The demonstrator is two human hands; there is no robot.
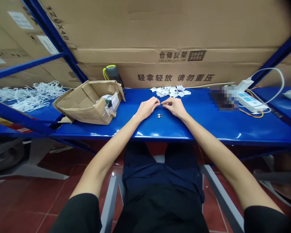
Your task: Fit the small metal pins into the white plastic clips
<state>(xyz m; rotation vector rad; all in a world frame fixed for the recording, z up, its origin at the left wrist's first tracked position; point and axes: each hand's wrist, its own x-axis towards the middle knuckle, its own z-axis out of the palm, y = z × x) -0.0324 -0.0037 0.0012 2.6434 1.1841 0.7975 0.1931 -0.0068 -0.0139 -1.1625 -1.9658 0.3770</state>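
My left hand (148, 108) and my right hand (174, 106) meet fingertip to fingertip just above the blue shelf top (126, 126). Both are closed in a pinch around something small and dark, too tiny to name. Below them on the shelf lie a few small metal pieces with thin pins (159, 115), close together. Beyond my fingers is a loose pile of small white plastic parts (170, 91), some with ring-shaped openings.
An open cardboard box (87, 103) holding small packets stands at left, with a dark bottle (113, 73) behind it. White cables (31, 95) lie heaped further left. At right is a white power strip (253, 102) with wires, beside a blurred-out item. Large cartons (145, 29) back the shelf.
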